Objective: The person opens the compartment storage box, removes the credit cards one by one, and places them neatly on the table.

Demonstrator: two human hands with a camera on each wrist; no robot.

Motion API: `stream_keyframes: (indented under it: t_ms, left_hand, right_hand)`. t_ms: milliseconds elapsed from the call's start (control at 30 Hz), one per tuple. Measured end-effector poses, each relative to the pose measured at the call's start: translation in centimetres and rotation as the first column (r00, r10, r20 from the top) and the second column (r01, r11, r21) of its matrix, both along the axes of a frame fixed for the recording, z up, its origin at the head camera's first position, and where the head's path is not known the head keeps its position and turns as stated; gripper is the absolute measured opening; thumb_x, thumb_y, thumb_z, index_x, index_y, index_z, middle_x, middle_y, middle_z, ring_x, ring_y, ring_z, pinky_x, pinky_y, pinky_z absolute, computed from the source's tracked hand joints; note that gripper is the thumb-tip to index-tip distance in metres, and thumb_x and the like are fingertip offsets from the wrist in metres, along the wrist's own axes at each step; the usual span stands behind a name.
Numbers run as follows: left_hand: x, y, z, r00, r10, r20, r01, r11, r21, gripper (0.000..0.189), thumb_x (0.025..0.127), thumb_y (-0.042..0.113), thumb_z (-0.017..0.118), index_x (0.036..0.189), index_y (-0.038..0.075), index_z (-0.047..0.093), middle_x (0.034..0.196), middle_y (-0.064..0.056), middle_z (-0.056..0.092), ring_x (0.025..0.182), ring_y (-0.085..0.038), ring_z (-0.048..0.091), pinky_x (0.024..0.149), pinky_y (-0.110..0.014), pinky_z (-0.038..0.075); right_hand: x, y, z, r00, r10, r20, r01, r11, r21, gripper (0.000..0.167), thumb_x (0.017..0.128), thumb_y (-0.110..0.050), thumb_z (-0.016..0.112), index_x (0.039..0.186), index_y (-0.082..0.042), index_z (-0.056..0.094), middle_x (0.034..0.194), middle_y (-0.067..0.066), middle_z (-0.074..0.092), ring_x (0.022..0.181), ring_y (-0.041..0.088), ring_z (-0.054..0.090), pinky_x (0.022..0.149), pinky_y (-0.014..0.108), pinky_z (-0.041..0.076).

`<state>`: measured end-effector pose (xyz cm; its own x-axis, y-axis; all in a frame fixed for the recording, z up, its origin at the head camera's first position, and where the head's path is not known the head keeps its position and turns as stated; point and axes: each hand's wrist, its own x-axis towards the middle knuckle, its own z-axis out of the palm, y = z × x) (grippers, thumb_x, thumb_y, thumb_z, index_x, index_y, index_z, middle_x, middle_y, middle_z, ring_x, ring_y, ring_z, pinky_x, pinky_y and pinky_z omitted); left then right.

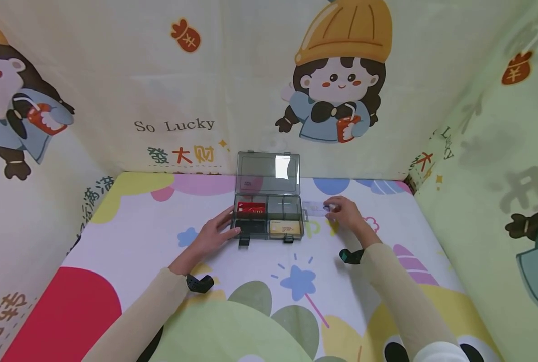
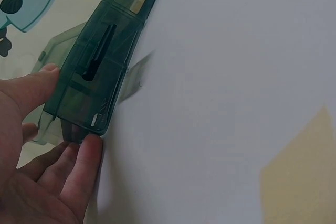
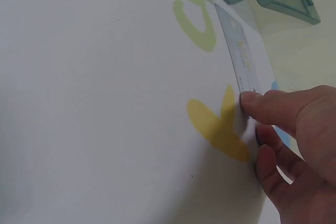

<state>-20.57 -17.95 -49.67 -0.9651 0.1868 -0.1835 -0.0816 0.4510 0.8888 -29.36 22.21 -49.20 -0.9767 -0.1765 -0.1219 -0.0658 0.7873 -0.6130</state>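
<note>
Translucent box (image 1: 284,205) near the table's (image 1: 151,236) far edge, lid (image 1: 264,173) raised, left hand (image 1: 210,236) gripping the box's left side; right hand (image 1: 345,213) pinching a pale card (image 1: 314,208) by its right end, just right of the box; red card (image 1: 252,208) in far-left compartment

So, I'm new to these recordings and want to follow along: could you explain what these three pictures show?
No machine here: just a person's two bare hands, the left hand and the right hand. The wide picture comes from a camera on the head, looking forward and down. The others come from one camera per wrist, probably those small black devices. On the patterned surface stands a see-through divided box with its lid open. A red card and something yellowish lie inside. The left hand touches the box's left side. The right hand pinches a pale card beside the box.
</note>
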Motion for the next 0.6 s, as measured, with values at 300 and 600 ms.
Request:
stream_keyframes:
  t_ms: [300,600]
  left_hand:
    - [-0.1,0.05,0.06,1.0,0.002,0.012,-0.002,1.0,-0.008,0.077,0.092,0.028,0.067,0.154,0.032,0.023,0.156,-0.012,0.035,0.144,-0.029,0.034,0.113,-0.049,0.038]
    - [-0.13,0.01,0.02,1.0,0.0,0.01,0.0,1.0,-0.001,0.077,0.091,0.029,0.068,0.154,0.033,0.023,0.156,-0.012,0.035,0.144,-0.029,0.035,0.113,-0.049,0.038]
  right_hand:
    - [-0.14,0.05,0.09,1.0,-0.003,0.002,0.003,1.0,-0.003,0.039,0.088,-0.008,0.069,0.126,-0.009,0.063,0.141,0.014,0.05,0.106,0.031,0.057,0.075,0.027,0.051]
    - [0.01,0.0,0.24,1.0,-0.004,0.005,0.004,1.0,-0.002,0.039,0.088,-0.008,0.068,0.127,-0.01,0.064,0.142,0.013,0.049,0.106,0.031,0.057,0.076,0.029,0.052]
